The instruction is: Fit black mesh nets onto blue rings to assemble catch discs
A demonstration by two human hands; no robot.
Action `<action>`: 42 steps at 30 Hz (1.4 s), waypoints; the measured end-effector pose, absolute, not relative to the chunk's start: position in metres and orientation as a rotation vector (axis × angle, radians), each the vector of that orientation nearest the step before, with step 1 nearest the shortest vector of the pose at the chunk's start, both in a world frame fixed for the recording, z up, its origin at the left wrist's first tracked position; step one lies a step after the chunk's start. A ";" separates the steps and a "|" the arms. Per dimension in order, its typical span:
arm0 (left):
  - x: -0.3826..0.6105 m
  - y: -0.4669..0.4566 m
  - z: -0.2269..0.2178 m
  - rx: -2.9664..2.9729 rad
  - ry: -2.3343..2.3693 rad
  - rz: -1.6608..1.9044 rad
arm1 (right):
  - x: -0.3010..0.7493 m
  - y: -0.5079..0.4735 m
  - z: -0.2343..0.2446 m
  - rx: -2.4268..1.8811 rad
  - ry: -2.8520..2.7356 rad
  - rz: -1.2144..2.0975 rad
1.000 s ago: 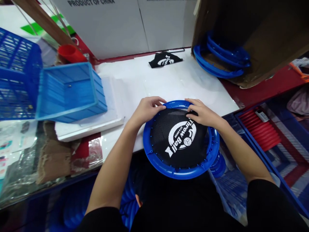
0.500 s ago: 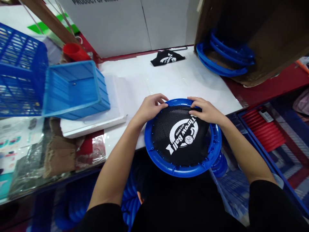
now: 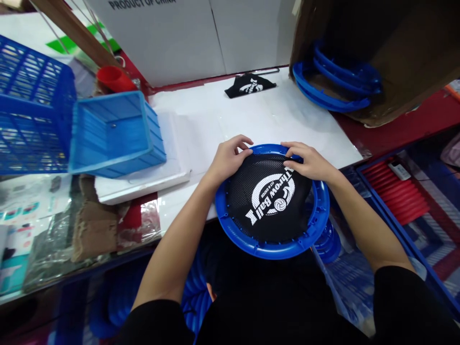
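A round blue plastic ring (image 3: pixel 276 252) rests against my body at the table's front edge. Across it lies a black mesh sheet (image 3: pixel 239 201) with a white "Throw Ball" print. The mesh meets small pegs along the ring's left and near sides; at the right a gap shows between mesh and ring. My left hand (image 3: pixel 229 160) is closed on the ring's far left rim, thumb on top. At the far right, my right hand (image 3: pixel 312 164) pinches the mesh's edge, its fingers over the rim.
Another black printed mesh (image 3: pixel 249 86) lies at the back of the white tabletop (image 3: pixel 201 129). Blue ring parts (image 3: pixel 330 98) sit in a cardboard box (image 3: pixel 391 103) at right. A light-blue bin (image 3: pixel 118 160) stands left, beside a blue crate (image 3: pixel 32 139). Red rings (image 3: pixel 398 196) are stacked lower right.
The ring and mesh have shifted very slightly upward in view, with both hands keeping their places on them. My right fingers have moved a little along the mesh's edge.
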State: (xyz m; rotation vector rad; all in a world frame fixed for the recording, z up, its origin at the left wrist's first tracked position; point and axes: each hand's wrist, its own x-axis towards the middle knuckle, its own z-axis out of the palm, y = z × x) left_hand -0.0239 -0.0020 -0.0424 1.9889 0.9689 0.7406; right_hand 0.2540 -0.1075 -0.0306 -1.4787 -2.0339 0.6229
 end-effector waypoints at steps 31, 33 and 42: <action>-0.020 -0.013 -0.027 2.590 0.423 0.373 | 0.244 -0.105 -0.031 -1.407 -1.904 0.739; -0.026 -0.013 -0.027 2.542 0.483 0.418 | 0.244 -0.105 -0.030 -1.410 -1.894 0.761; -0.034 -0.009 -0.029 2.228 0.714 0.564 | 0.240 -0.101 -0.033 -1.464 -1.862 0.734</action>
